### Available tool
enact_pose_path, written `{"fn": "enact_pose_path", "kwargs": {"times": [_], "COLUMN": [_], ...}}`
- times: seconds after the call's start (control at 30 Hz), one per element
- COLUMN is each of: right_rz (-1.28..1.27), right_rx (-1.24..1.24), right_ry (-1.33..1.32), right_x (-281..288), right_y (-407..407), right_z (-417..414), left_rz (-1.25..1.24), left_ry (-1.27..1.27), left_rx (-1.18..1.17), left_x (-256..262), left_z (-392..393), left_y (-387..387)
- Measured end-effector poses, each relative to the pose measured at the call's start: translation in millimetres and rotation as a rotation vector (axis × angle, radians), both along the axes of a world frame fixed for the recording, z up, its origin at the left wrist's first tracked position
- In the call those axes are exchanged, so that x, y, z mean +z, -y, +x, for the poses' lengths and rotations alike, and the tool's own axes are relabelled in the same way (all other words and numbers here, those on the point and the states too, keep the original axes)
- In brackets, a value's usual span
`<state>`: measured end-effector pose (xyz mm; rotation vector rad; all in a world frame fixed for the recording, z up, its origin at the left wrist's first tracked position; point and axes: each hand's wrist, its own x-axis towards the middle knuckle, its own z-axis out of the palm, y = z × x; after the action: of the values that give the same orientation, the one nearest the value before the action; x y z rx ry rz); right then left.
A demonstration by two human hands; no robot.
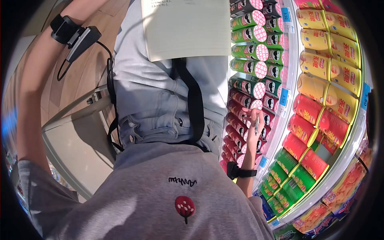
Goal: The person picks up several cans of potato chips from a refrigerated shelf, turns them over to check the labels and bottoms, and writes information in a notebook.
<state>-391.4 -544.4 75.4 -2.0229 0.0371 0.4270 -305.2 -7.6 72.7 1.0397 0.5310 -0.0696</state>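
Note:
My right hand (253, 118) is raised at the shelf on the right with a slim pen (256, 126) held in it. Its fingertips are in front of the round ends of red Pringles cans (235, 122); I cannot tell whether they touch. My left hand is out of view, as its forearm runs past the top edge. Over my jeans lies a pale sheet or pad of paper (189, 36) with some handwriting near its top. What holds the paper up is hidden.
Green Pringles cans (243, 51) lie stacked farther along the shelf. Beyond the price-tag rail (289, 84) are yellow canisters (315, 66), red canisters (333, 126) and green canisters (289, 192). Bagged snacks (348, 180) sit at lower right. A grey box-like object (81, 141) stands at my left.

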Motion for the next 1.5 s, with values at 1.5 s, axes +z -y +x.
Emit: {"fn": "enact_pose_path", "kwargs": {"times": [1.5], "right_rz": [0.344], "right_rx": [0.444], "right_ry": [0.266], "right_x": [22.9], "right_y": [-275.9], "right_z": [121.2], "left_rz": [0.425], "left_ry": [-0.225], "left_rx": [-0.152], "left_x": [46.0], "left_z": [-43.5], "left_y": [23.0]}}
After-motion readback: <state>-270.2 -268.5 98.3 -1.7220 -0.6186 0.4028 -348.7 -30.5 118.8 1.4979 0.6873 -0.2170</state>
